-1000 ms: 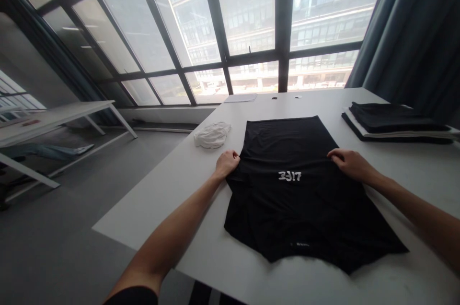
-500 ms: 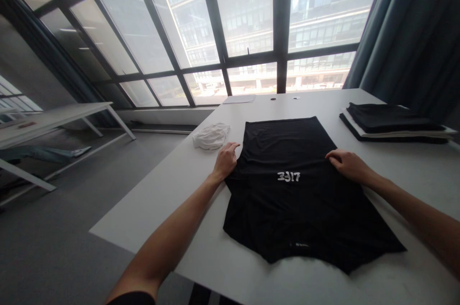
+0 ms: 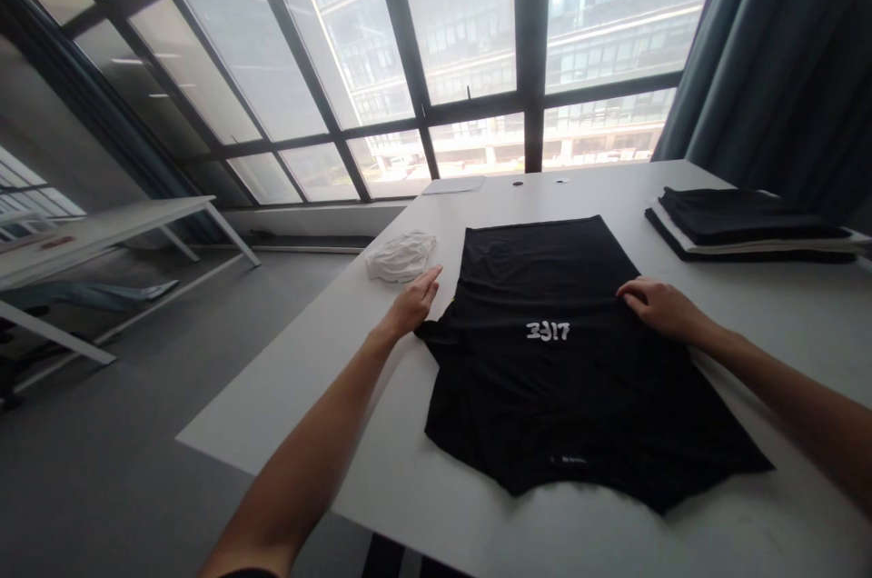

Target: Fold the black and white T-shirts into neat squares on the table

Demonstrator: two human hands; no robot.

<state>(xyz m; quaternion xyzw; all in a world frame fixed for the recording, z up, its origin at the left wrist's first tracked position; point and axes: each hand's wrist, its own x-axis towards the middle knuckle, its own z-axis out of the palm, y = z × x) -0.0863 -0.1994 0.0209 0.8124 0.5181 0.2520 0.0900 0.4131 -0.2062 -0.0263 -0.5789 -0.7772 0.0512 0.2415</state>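
Observation:
A black T-shirt (image 3: 545, 378) with small white print lies flat on the white table (image 3: 341, 351). My left hand (image 3: 411, 305) lies at the shirt's left edge with its fingers stretched out and holds nothing. My right hand (image 3: 658, 305) rests on the shirt's right edge, fingers curled and pinching the cloth.
A crumpled white cloth (image 3: 401, 255) lies just beyond my left hand. A stack of folded black and white garments (image 3: 746, 228) sits at the table's right. A sheet of paper (image 3: 453, 185) lies at the far edge. Another white table (image 3: 102, 228) stands to the left.
My left hand has let go of the shirt's left edge, opened and slid a little outward to the left. My right hand has stayed on the right edge.

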